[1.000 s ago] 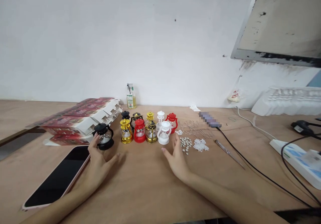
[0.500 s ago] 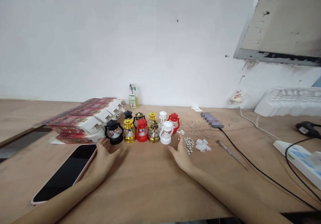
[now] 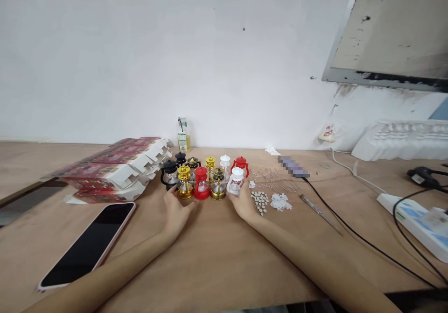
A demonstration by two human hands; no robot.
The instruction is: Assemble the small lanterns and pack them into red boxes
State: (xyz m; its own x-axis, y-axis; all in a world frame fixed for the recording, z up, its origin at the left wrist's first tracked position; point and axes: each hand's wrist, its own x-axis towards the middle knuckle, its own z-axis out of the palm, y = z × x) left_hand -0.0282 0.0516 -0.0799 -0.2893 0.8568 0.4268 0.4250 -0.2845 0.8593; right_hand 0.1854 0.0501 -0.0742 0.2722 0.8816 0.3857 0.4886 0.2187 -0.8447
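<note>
Two rows of miniature lanterns stand close together on the table. In front are a black lantern (image 3: 170,173), a gold lantern (image 3: 184,184), a red lantern (image 3: 201,184), a dark bronze-gold lantern (image 3: 218,184) and a white lantern (image 3: 235,180). My left hand (image 3: 177,212) lies by the black and gold ones, its thumb stretched out in front and its fingertips partly hidden. My right hand (image 3: 244,204) has its thumb and fingers around the lower part of the white lantern, which leans slightly. Behind it stands another red lantern (image 3: 240,163).
Stacked red printed boxes (image 3: 112,170) and a phone (image 3: 87,245) lie at left. Right of the lanterns are round button-like pieces (image 3: 261,203), white flakes (image 3: 280,202), thin wires (image 3: 269,179), a screwdriver (image 3: 321,214) and a black cable (image 3: 353,229). A power strip (image 3: 413,224) lies farther right.
My left hand has moved right, and the black front lantern now stands closer to the gold one. My right hand has closed in around the white lantern, which now tilts.
</note>
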